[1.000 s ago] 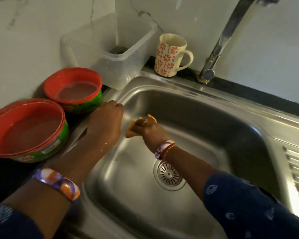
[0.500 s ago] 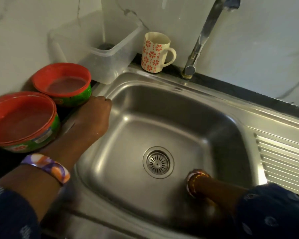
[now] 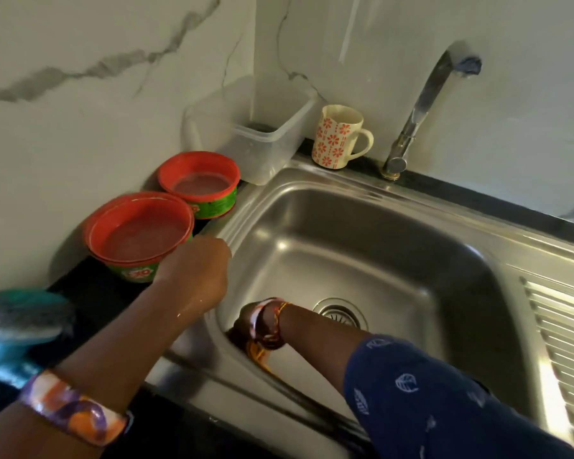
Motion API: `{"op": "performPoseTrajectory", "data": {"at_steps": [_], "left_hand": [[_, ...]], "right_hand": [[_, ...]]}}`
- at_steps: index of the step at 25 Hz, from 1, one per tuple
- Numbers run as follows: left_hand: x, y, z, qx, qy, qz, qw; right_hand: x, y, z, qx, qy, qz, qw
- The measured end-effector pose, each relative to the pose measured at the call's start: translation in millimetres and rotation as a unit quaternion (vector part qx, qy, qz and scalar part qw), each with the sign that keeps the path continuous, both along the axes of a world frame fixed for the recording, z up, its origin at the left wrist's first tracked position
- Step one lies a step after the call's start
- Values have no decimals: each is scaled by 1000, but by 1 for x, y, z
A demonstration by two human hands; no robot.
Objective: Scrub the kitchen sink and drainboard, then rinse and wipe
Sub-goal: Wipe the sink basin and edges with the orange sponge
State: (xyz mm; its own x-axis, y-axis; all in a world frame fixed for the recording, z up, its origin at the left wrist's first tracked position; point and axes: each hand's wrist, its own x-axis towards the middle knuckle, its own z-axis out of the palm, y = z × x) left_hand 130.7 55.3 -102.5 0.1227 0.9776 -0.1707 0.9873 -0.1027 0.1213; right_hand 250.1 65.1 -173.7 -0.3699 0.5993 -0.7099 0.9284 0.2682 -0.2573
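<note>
Steel sink basin [image 3: 362,246] sat set into a dark counter [image 3: 93,303], its drain [image 3: 340,314] near the middle and the ribbed drainboard [image 3: 564,326] running off to the right. The right hand [image 3: 246,321] was down in the near-left corner of the basin, turned away under the wrist, so whether it was closed on a scrubber could not be told; only a blurred orange strand showed below it. The left hand [image 3: 199,270] rested curled on the sink's left rim, holding nothing. To scrub this corner well, the bracing hand ought to stay planted while the other worked short, firm strokes into the curved seam, where grime likely gathers, then outward toward the drain. Two red tubs [image 3: 140,226] stood just beside the left rim, with a clear container [image 3: 262,150] and a patterned mug [image 3: 337,137] behind, near the tap [image 3: 411,120]. Marble-veined wall [image 3: 80,77] backed the corner.
</note>
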Motion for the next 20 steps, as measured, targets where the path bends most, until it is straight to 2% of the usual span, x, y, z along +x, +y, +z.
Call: {"op": "performPoseTrajectory", "data": {"at_steps": [1, 3, 5, 7, 8, 10, 11, 13, 14, 15, 16, 18, 20], "left_hand": [[-9, 0, -1, -1, -9, -5, 1000], [-19, 2, 0, -9, -27, -9, 1000], [-15, 5, 3, 0, -36, -39, 999], [-4, 9, 8, 23, -136, -51, 989], [6, 11, 11, 19, -218, -44, 975], [35, 8, 24, -45, -377, 7, 925], [50, 2, 31, -108, -446, 42, 887], [80, -15, 46, -257, -572, 87, 774], [95, -24, 53, -325, -608, 87, 719], [108, -35, 60, -376, -631, 78, 674], [120, -42, 64, -398, -650, 68, 644], [145, -60, 73, -388, -680, 71, 619], [166, -76, 84, -363, -688, 70, 625]], "right_hand": [[-4, 5, 0, -20, 39, -89, 995], [2, 6, -7, -50, 123, -168, 977], [21, -3, 15, -175, 253, -340, 889], [53, -17, 48, -147, 374, -478, 781], [70, -24, 65, -109, 407, -508, 751], [105, -41, 106, -42, 464, -547, 696], [120, -48, 122, -17, 487, -569, 662], [145, -65, 145, 42, 505, -602, 617], [154, -79, 156, 71, 501, -619, 600], [163, -89, 162, 94, 504, -627, 586], [170, -101, 170, 105, 517, -635, 564], [182, -123, 182, 116, 541, -653, 517], [194, -149, 197, 132, 541, -664, 499]]}}
